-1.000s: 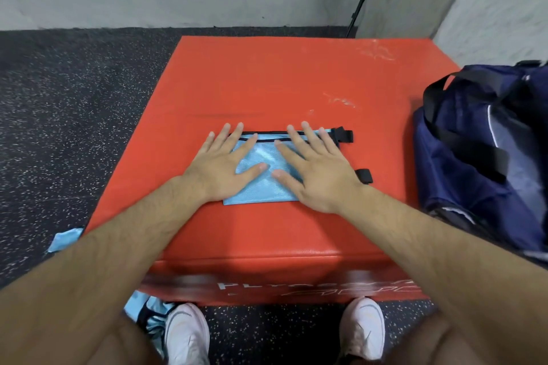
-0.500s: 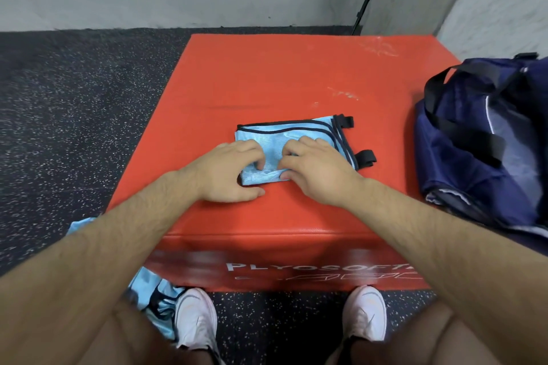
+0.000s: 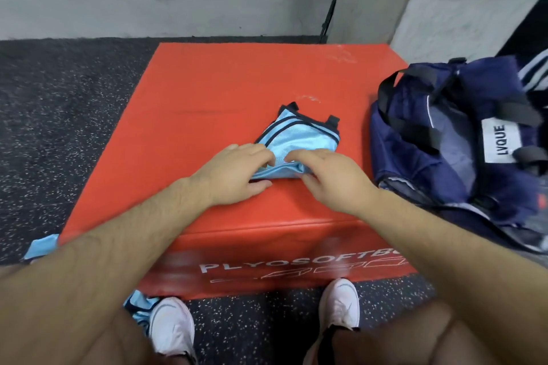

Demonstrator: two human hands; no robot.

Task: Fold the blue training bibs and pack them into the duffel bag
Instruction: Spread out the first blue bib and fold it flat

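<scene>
I am finishing the fold on one piece and am about to pack it. The light-blue mesh training bib, trimmed in black and folded into a small packet, lies on the right half of the red vinyl-covered padded bench. It is near the navy fabric duffel bag, which sits just beside the bench's right edge; its top looks open.

My left hand and right hand meet at the packet's near edge. The left fingers curl down onto the cloth, with the thumb flat on the bench below it. The right ones curl over the same edge with the thumb tucked beneath. Both pinch the fold, which looks bunched and slightly lifted there.

Next, I judge, the packet must be raised in one piece, kept pressed so the layers do not slip open, and carried right into the bag. More pale blue cloth lies on the speckled floor to my left, so folding is likely not done.
</scene>
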